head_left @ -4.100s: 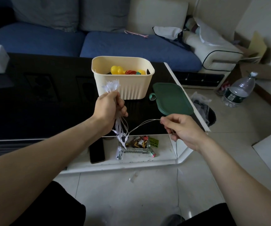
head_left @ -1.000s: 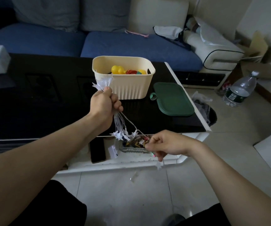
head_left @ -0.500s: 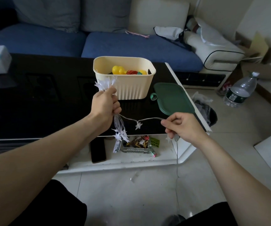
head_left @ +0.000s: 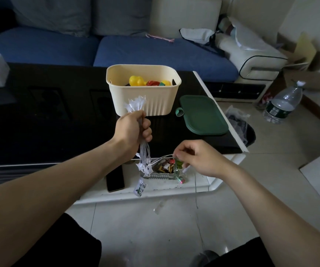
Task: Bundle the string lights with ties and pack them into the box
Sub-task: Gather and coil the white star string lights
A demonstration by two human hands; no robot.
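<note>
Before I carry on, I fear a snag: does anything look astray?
Yes. A loose tail of the string lights hangs from the right hand down to the floor, apart from the bunch in the left hand. It could catch underfoot.

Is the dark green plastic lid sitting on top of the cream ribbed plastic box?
No, the dark green plastic lid lies flat on the black table, right of the open cream ribbed plastic box.

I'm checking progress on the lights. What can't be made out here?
Head view only:
- Free end of the string lights: wire too thin, lost against the floor.
- Strands inside the left hand: hidden by fingers; count unclear.
- Box bottom: hidden by its wall.
- Ties: none identifiable.
</note>
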